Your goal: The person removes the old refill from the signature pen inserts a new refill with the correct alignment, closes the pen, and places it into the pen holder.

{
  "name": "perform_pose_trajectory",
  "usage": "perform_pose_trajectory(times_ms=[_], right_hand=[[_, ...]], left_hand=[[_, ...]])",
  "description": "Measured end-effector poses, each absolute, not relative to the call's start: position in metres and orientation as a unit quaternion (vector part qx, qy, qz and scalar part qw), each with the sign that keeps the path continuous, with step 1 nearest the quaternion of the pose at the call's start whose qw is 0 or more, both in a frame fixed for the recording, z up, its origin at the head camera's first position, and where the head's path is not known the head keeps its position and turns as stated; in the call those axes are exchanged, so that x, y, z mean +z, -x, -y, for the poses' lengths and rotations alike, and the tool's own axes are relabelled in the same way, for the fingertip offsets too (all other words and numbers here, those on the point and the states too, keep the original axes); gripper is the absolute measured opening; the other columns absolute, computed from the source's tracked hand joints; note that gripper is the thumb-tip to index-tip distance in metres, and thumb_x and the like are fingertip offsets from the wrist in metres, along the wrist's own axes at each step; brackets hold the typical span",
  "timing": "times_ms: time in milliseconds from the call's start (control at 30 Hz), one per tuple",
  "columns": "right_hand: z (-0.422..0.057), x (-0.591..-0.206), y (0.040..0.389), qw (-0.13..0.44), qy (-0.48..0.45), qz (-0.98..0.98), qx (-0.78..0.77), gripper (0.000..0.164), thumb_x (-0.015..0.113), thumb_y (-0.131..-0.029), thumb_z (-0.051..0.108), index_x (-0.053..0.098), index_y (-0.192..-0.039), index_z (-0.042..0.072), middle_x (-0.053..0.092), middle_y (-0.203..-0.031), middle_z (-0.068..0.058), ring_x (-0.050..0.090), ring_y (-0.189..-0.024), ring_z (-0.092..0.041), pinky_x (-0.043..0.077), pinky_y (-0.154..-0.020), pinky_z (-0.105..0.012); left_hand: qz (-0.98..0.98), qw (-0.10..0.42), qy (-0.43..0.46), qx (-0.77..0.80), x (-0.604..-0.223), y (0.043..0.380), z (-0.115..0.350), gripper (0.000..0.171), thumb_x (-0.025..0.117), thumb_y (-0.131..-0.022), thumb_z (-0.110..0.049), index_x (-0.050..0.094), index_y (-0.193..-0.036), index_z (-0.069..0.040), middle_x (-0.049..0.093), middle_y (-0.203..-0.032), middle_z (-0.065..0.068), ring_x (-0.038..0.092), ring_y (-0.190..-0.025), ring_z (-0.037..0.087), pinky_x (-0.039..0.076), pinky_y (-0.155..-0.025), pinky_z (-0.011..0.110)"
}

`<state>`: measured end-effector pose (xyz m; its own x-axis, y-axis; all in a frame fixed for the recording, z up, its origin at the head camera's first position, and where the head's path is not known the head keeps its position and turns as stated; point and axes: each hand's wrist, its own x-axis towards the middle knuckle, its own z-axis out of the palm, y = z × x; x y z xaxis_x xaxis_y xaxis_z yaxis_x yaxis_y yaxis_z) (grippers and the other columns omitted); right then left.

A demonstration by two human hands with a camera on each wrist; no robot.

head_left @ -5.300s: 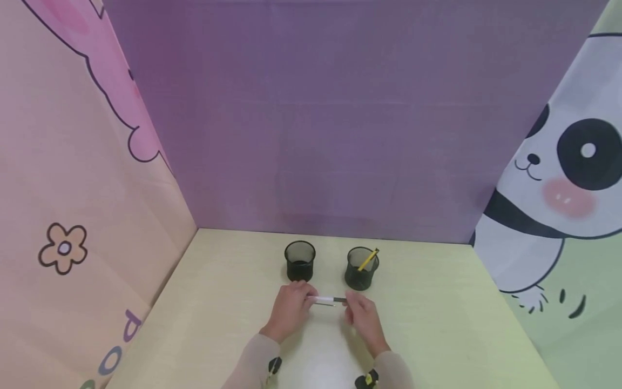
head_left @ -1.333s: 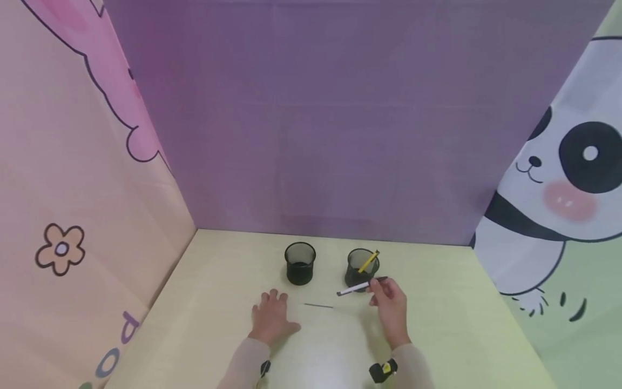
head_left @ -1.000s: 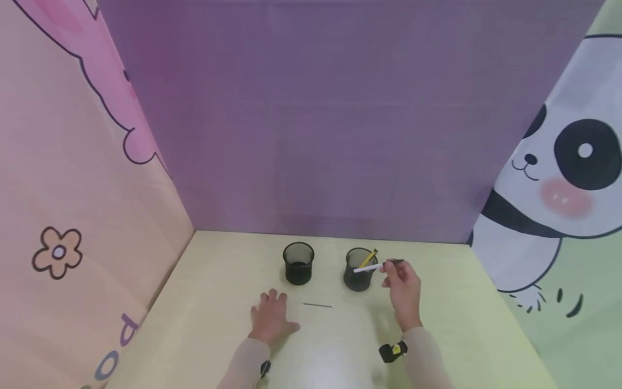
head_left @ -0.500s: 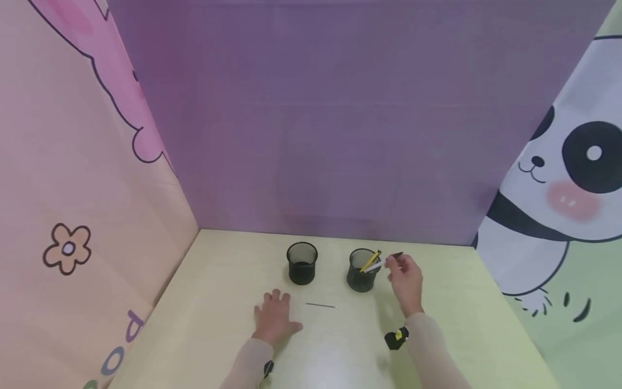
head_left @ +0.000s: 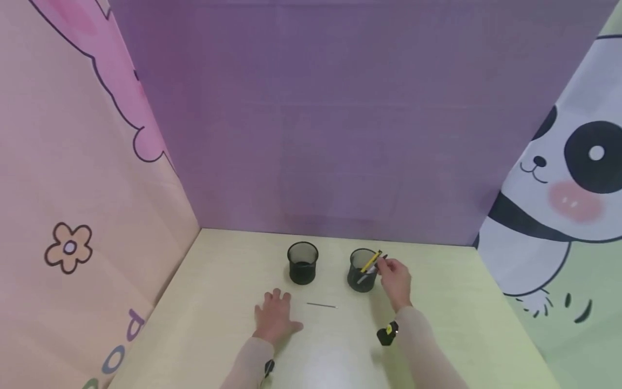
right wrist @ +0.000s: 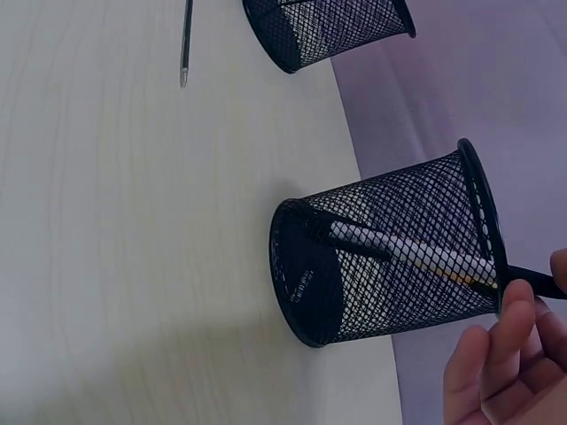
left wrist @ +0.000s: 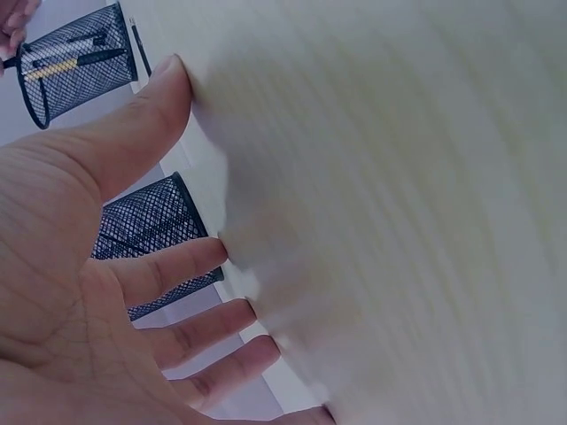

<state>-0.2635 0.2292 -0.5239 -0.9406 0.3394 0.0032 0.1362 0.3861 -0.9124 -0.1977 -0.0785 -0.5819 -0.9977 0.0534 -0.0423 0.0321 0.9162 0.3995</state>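
My right hand (head_left: pixel 396 282) pinches the black end of a white-and-black pen (right wrist: pixel 530 280) at the rim of the right black mesh pen cup (head_left: pixel 361 284). The pen's white part slants down inside the cup, showing through the mesh in the right wrist view. A yellow pen (head_left: pixel 371 261) leans in the same cup. My left hand (head_left: pixel 274 320) rests on the table with its fingers spread, holding nothing. To the right of its fingers lies a thin pen refill (head_left: pixel 322 305).
A second black mesh pen cup (head_left: pixel 302 274) stands to the left of the first, with no pen showing above its rim. The pale table (head_left: pixel 218 292) ends at a purple backdrop (head_left: pixel 311 135). Printed cloth walls (head_left: pixel 112 205) flank it.
Earlier both hands held the pen and refill between the cups' front. The left hand then spread flat, the refill stayed on the table, and the right hand carried the pen rightward and down into the cup.
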Motion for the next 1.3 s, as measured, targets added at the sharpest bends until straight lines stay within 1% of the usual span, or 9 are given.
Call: perform_pose_trajectory(times_ms=[233, 300, 400, 567, 667, 900, 1067, 1200, 1300], right_hand=[[-0.227, -0.525, 0.267, 0.087, 0.145, 0.861, 0.48, 0.044, 0.054, -0.104, 0.042, 0.072, -0.116, 0.004, 0.074, -0.108, -0.017, 0.065, -0.093, -0.026, 0.047, -0.071, -0.027], [-0.227, -0.524, 0.268, 0.081, 0.145, 0.868, 0.469, 0.045, 0.053, -0.104, 0.043, 0.073, -0.116, 0.004, 0.074, -0.109, -0.017, 0.065, -0.094, -0.026, 0.046, -0.071, -0.027], [-0.227, -0.524, 0.268, 0.081, 0.141, 0.875, 0.456, 0.044, 0.054, -0.104, 0.042, 0.072, -0.116, 0.004, 0.073, -0.104, -0.017, 0.063, -0.086, -0.025, 0.045, -0.066, -0.028], [-0.228, -0.524, 0.268, 0.093, 0.132, 0.883, 0.441, 0.038, 0.057, -0.103, 0.038, 0.068, -0.118, 0.005, 0.067, -0.09, -0.012, 0.054, -0.068, -0.02, 0.041, -0.056, -0.029], [-0.23, -0.523, 0.268, 0.097, 0.128, 0.882, 0.443, 0.037, 0.058, -0.103, 0.036, 0.066, -0.121, 0.005, 0.067, -0.091, -0.011, 0.054, -0.067, -0.018, 0.042, -0.056, -0.03], [-0.238, -0.528, 0.268, 0.096, 0.125, 0.877, 0.453, 0.037, 0.056, -0.104, 0.029, 0.062, -0.13, 0.004, 0.068, -0.1, -0.016, 0.059, -0.075, -0.02, 0.045, -0.062, -0.029], [-0.241, -0.532, 0.263, 0.076, 0.126, 0.871, 0.469, 0.041, 0.052, -0.105, 0.026, 0.056, -0.138, 0.002, 0.067, -0.106, -0.02, 0.064, -0.085, -0.023, 0.047, -0.065, -0.027], [-0.243, -0.539, 0.258, 0.065, 0.134, 0.859, 0.49, 0.042, 0.051, -0.105, 0.026, 0.054, -0.139, 0.001, 0.067, -0.108, -0.019, 0.065, -0.087, -0.025, 0.049, -0.067, -0.027], [-0.244, -0.542, 0.252, 0.065, 0.136, 0.848, 0.508, 0.04, 0.051, -0.106, 0.025, 0.054, -0.138, 0.001, 0.067, -0.108, -0.019, 0.066, -0.091, -0.031, 0.05, -0.067, -0.027]], left_hand=[[-0.978, 0.026, -0.022, 0.207, -0.583, 0.199, 0.079, 0.086, 0.091, -0.071, -0.046, 0.058, -0.138, -0.004, 0.051, -0.144, 0.022, 0.046, -0.13, 0.042, 0.038, -0.103, 0.076], [-0.978, 0.026, -0.022, 0.207, -0.583, 0.199, 0.079, 0.085, 0.091, -0.071, -0.046, 0.058, -0.137, -0.004, 0.051, -0.144, 0.022, 0.046, -0.129, 0.043, 0.038, -0.102, 0.076], [-0.978, 0.028, -0.022, 0.207, -0.584, 0.199, 0.078, 0.085, 0.091, -0.071, -0.046, 0.058, -0.138, -0.004, 0.051, -0.145, 0.022, 0.046, -0.13, 0.043, 0.038, -0.103, 0.076], [-0.978, 0.027, -0.023, 0.207, -0.584, 0.198, 0.078, 0.084, 0.091, -0.071, -0.046, 0.059, -0.136, -0.004, 0.051, -0.145, 0.022, 0.046, -0.13, 0.043, 0.036, -0.104, 0.077], [-0.978, 0.026, -0.022, 0.207, -0.583, 0.197, 0.077, 0.083, 0.091, -0.071, -0.046, 0.059, -0.136, -0.004, 0.051, -0.145, 0.022, 0.046, -0.13, 0.043, 0.037, -0.104, 0.076], [-0.978, 0.028, -0.025, 0.207, -0.582, 0.197, 0.075, 0.083, 0.091, -0.071, -0.046, 0.059, -0.136, -0.004, 0.051, -0.145, 0.022, 0.046, -0.13, 0.043, 0.037, -0.104, 0.075], [-0.978, 0.026, -0.026, 0.207, -0.584, 0.197, 0.075, 0.083, 0.09, -0.071, -0.046, 0.059, -0.136, -0.004, 0.051, -0.146, 0.023, 0.046, -0.131, 0.044, 0.036, -0.104, 0.076], [-0.978, 0.026, -0.026, 0.205, -0.586, 0.197, 0.074, 0.084, 0.09, -0.071, -0.046, 0.059, -0.136, -0.004, 0.05, -0.147, 0.023, 0.046, -0.132, 0.044, 0.036, -0.105, 0.077], [-0.978, 0.024, -0.026, 0.206, -0.586, 0.197, 0.074, 0.083, 0.091, -0.07, -0.046, 0.059, -0.135, -0.004, 0.051, -0.146, 0.023, 0.046, -0.131, 0.044, 0.035, -0.105, 0.077]])
